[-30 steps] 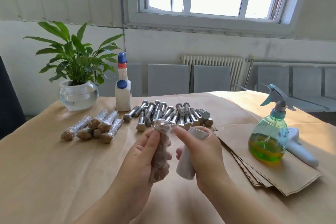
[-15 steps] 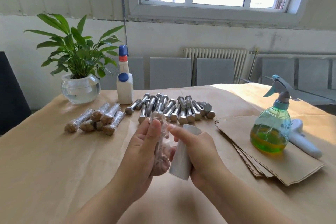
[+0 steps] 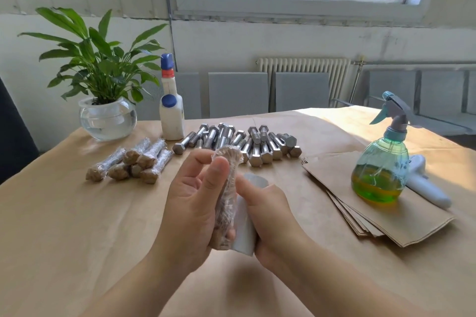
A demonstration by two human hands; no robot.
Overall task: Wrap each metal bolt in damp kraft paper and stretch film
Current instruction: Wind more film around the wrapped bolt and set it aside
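Observation:
My left hand [image 3: 192,208] holds a paper-wrapped bolt [image 3: 226,198] upright above the table, thumb pressed on its filmed side. Clear stretch film covers it. My right hand [image 3: 270,216] grips the white roll of stretch film [image 3: 244,229] right beside the bolt, touching it. Several bare metal bolts [image 3: 242,141] lie in a pile behind my hands. Several finished wrapped bolts [image 3: 134,162] lie to the left. A stack of kraft paper sheets [image 3: 373,213] lies at the right.
A green spray bottle [image 3: 381,165] stands on the paper stack, with a white tool [image 3: 425,185] behind it. A white glue bottle [image 3: 171,105] and a plant in a glass bowl [image 3: 107,118] stand at the back left. Kraft paper covers the table [image 3: 64,226].
My hands have closed together, and the film roll now lies against the wrapped bolt. The bolt stays upright in my left hand.

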